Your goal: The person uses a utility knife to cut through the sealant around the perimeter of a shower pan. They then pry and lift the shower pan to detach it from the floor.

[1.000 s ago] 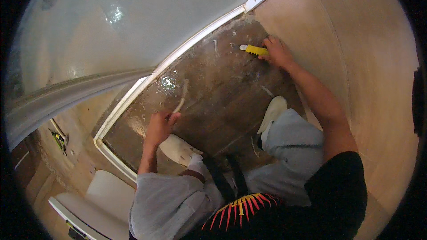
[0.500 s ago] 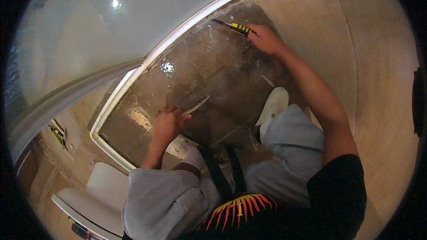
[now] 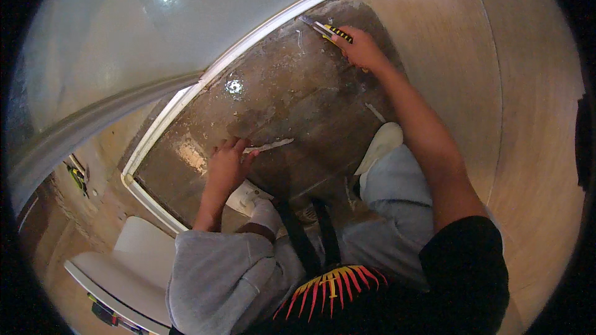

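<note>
Bare subfloor [image 3: 298, 93]: right hand [image 3: 363, 49] fingers clamped on stiff, light utility knife [image 3: 326, 28]; left hand [image 3: 225, 164] pinches a thin, likely brittle white strip [image 3: 270, 146].

A stained dark bare subfloor [image 3: 292, 96] is bordered by white baseboard trim [image 3: 261, 34] and light wood-plank flooring [image 3: 496, 74].
</note>
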A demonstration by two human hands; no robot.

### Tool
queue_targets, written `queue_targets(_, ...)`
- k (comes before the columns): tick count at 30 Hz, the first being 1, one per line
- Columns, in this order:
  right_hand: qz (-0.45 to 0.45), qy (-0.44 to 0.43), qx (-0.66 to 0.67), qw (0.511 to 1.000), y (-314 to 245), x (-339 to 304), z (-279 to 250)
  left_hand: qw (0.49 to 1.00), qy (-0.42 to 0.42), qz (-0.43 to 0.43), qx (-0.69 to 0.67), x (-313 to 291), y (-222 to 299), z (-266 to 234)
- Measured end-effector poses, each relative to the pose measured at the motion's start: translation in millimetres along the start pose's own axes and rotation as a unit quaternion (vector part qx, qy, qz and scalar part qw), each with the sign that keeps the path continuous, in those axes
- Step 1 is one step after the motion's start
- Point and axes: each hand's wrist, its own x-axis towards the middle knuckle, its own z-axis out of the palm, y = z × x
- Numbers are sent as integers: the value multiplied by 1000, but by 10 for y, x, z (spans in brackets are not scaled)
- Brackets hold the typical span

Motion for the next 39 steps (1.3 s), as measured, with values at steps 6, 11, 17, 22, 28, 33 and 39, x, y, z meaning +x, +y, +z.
queue_targets(6,-43,-12,-47,998,-126,49,39,1000,-6,10,-16,0,23,-33)
queue_targets(11,-88,8,-118,989,-270,23,2,1000,2,22,-15,2,12,30)
queue_targets(17,-44,-30,-47,997,-228,-5,-16,997,-36,46,-43,15,50,-186)
queue_targets(22,32,-134,-135,981,-212,-106,-624,984,-81,160,22,241,438,-1011)
queue_targets(28,-113,-255,-347,896,-85,-315,-920,923,-89,188,324,1039,1097,-1142)
queue_targets(33,-91,-105,-117,983,-107,-608,-814,911,-46,104,397,1898,1011,-681)
queue_targets(39,58,-14,245,968,335,-896,-323,906,-49,82,411,2000,1204,-426)
